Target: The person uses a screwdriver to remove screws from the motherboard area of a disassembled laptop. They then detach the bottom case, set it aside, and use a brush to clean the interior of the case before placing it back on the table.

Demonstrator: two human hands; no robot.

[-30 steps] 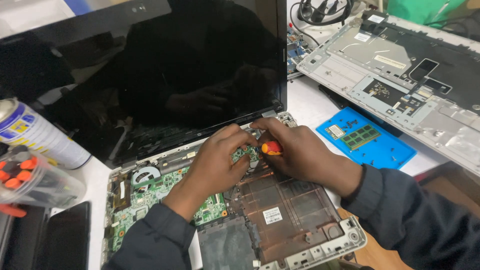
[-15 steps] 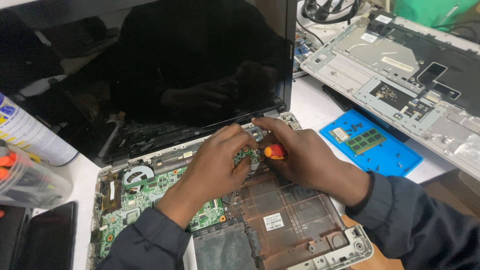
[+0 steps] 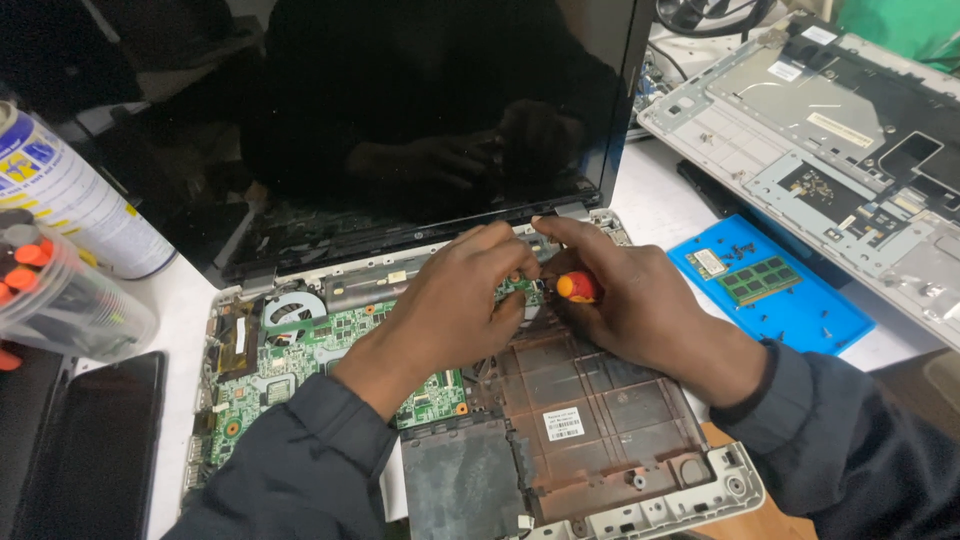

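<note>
An opened laptop base (image 3: 640,510) lies in front of me with its green motherboard (image 3: 330,345) and round fan (image 3: 290,308) bare. Its dark screen (image 3: 380,130) stands upright behind. My right hand (image 3: 640,310) is closed on a small screwdriver with a red and yellow handle (image 3: 577,288), tip hidden near the hinge area. My left hand (image 3: 455,300) rests on the board beside it, fingertips pinched close to the tool's tip. Whether it holds a small part I cannot tell.
A blue mat (image 3: 770,290) with a green memory stick (image 3: 757,279) and loose screws lies at right. Behind it leans a grey laptop palmrest cover (image 3: 830,120). At left stand a spray can (image 3: 70,195), a clear tub of orange-handled tools (image 3: 60,300) and a black tablet-like slab (image 3: 90,450).
The view has shifted slightly, moving the laptop a little rightward and lower in the picture. Both hands stay at the same spot near the hinge with the screwdriver.
</note>
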